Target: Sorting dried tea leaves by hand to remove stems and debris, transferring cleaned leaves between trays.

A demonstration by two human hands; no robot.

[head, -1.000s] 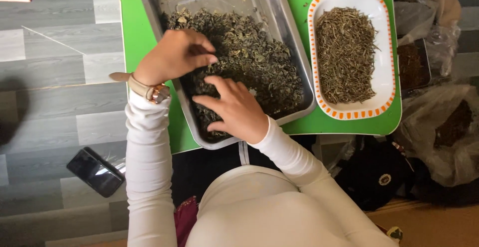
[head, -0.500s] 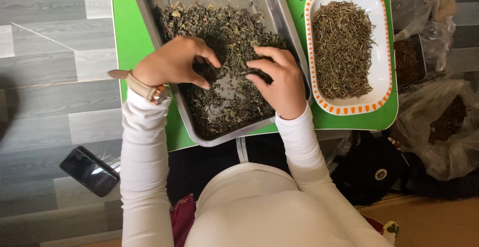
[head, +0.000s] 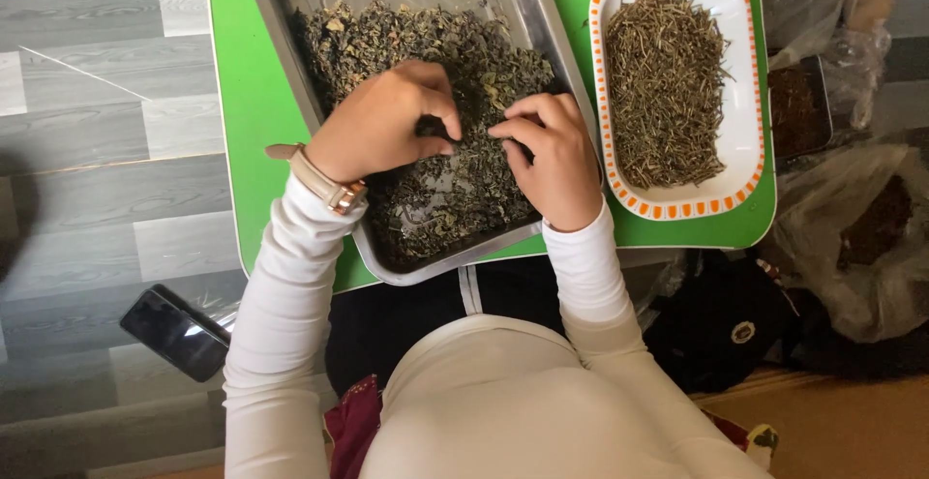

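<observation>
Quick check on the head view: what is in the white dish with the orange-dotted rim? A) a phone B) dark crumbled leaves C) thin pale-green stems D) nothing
C: the white dish holds a bed of thin pale-green stems, while the dark crumbled leaves lie in the metal tray, where the left hand and right hand work.

White long sleeves (head: 281, 324), beige wristwatch (head: 324, 181)

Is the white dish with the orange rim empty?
No, the white dish is filled with a layer of thin dried stems.
</observation>
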